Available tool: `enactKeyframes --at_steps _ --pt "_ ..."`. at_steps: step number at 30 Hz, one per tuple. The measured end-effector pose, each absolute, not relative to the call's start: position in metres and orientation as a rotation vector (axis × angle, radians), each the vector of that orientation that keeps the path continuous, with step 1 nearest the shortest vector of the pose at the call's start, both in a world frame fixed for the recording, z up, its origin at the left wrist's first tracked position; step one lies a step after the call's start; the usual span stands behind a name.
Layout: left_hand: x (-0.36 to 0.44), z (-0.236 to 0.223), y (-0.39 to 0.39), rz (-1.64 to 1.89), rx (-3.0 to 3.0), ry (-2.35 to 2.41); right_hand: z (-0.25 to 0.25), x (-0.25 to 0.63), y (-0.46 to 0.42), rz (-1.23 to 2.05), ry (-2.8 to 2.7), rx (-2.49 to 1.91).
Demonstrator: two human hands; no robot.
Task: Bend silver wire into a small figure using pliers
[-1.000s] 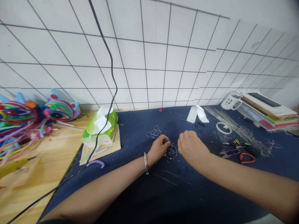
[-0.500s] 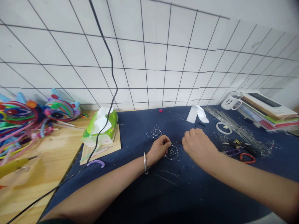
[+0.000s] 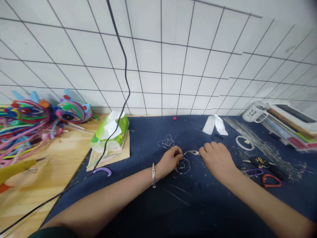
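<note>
My left hand (image 3: 170,159) is closed in a pinch on a bent wire piece (image 3: 189,167), whose thin silver loops hang below the fingertips. My right hand (image 3: 218,160) is wrapped round a pair of pliers (image 3: 194,152); its handles are hidden in the palm and the slim metal jaws point left. Their tip reaches the wire close to my left fingertips; whether the jaws grip it I cannot tell. Just beyond my left hand a second looped wire piece (image 3: 167,142) lies on the dark blue cloth (image 3: 146,132). Loose straight wires (image 3: 177,195) lie nearer to me.
At right lie a wire bundle (image 3: 255,142), a white ring (image 3: 244,143), black-handled cutters (image 3: 260,161) and red-handled scissors (image 3: 271,180). A mug (image 3: 254,113) stands behind. At left are a tissue pack (image 3: 121,130), a black cable (image 3: 125,66) and a yellow glue gun (image 3: 17,168).
The view has shifted, moving the scene. The pliers' metal jaws now show plainly between my hands, beside the wire piece. My left hand keeps its pinch.
</note>
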State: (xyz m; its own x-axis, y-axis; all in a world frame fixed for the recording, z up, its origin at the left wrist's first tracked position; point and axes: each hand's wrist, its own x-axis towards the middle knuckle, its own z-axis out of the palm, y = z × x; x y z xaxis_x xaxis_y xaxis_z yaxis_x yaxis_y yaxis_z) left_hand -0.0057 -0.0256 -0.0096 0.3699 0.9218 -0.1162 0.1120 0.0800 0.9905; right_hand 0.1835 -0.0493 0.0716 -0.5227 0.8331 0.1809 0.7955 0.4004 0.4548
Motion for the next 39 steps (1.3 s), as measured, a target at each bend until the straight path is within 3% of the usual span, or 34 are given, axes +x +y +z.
enactKeyframes --at_steps 14,39 --pt "-0.005 -0.007 -0.02 0.728 1.333 1.095 0.02 0.215 -0.037 0.499 2.765 1.85" --pt "-0.011 0.01 -0.025 0.693 1.615 1.022 0.015 0.204 -0.052 0.421 2.899 1.662"
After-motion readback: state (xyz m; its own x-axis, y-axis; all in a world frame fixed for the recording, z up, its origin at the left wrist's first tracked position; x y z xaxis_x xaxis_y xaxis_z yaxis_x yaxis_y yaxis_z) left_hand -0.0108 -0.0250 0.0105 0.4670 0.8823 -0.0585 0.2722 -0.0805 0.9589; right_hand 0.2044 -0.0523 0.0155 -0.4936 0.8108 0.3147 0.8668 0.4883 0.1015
